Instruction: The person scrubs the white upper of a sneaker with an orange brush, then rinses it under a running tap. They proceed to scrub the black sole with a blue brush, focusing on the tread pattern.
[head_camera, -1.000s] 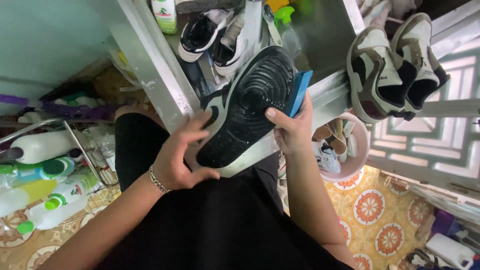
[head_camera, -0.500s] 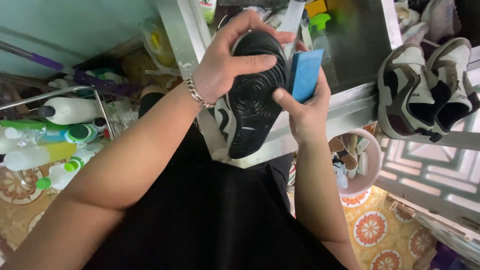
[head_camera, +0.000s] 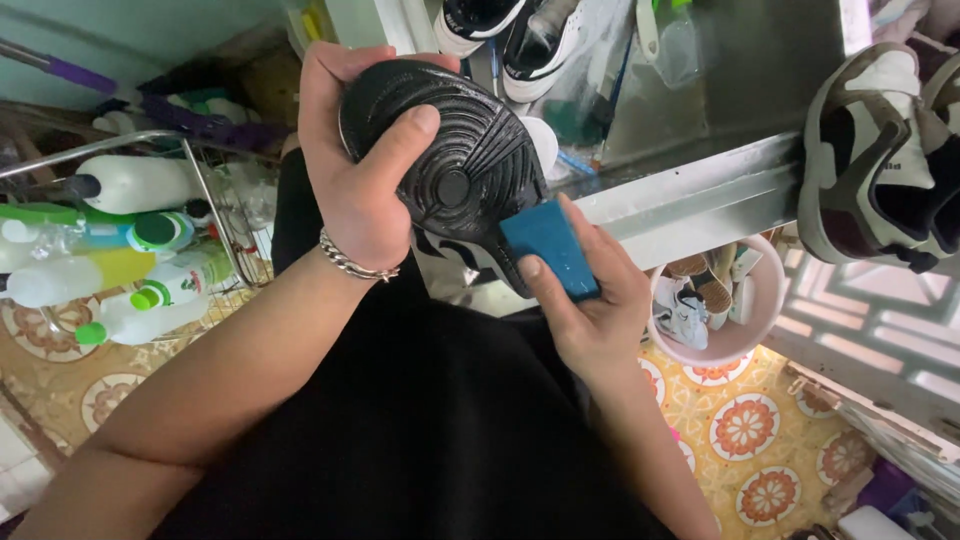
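A wire rack (head_camera: 200, 170) at the left holds plastic bottles (head_camera: 130, 185) lying on their sides, white, yellow and clear, several with green caps. A pair of brown and white sneakers (head_camera: 880, 160) hangs over the right end of the metal shelf (head_camera: 690, 205). Black and white sneakers (head_camera: 510, 30) sit at the shelf's far edge. Below, a pink basin (head_camera: 755, 300) with small shoes stands on the orange-flowered tile floor (head_camera: 745, 430).

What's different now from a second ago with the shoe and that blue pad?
The left hand moved from the shoe's heel end up to grip its toe end, turning the black sole toward the camera. The right hand brought the blue sponge from the sole's far edge down onto its near edge. Both hands kept their hold throughout.
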